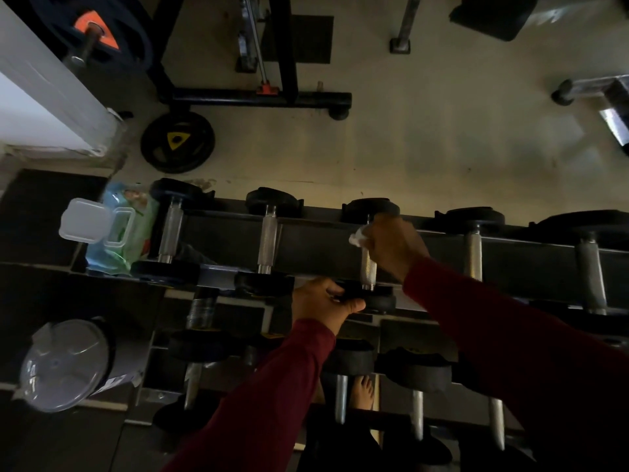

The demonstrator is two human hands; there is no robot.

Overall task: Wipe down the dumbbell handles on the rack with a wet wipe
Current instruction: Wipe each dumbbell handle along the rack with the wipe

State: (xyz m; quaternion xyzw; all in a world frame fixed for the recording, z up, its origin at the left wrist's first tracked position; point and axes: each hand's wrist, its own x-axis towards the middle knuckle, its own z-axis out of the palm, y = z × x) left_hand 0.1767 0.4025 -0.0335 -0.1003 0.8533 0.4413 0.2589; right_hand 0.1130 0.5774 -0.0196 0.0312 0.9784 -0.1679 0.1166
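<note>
Several black dumbbells with knurled silver handles lie across the top tier of the dark rack (316, 247). My right hand (394, 247) is wrapped around the upper part of the third dumbbell's handle (368, 270), pressing a white wet wipe (358, 238) against it. My left hand (321, 303) grips the near black head (371, 296) of that same dumbbell. Both arms wear dark red sleeves. The wet wipe pack (117, 233), blue-green with its clear lid flipped open, rests at the rack's left end.
Lower tiers hold more dumbbells (343, 386). A bare foot (363, 391) shows through the rack. A round tub with a clear lid (63, 364) stands at the left. Beyond the rack are a weight plate (177, 141), a black machine frame (258, 97) and bench legs (401, 42).
</note>
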